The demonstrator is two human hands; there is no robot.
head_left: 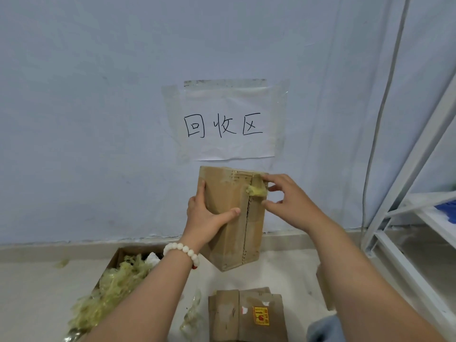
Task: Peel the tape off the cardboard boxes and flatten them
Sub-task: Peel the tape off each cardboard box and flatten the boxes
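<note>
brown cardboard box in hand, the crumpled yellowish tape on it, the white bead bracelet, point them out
brown cardboard box [224, 191]: head view, left front panel
crumpled yellowish tape [255, 190]: head view, bunched wad
white bead bracelet [181, 248]: head view, middle beads

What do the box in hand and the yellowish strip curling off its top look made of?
The box looks like matte brown corrugated cardboard; fluting shows along its open seam. The tape strip looks like thin, glossy, yellowish plastic film, crumpled where lifted, probably packing tape.
</note>
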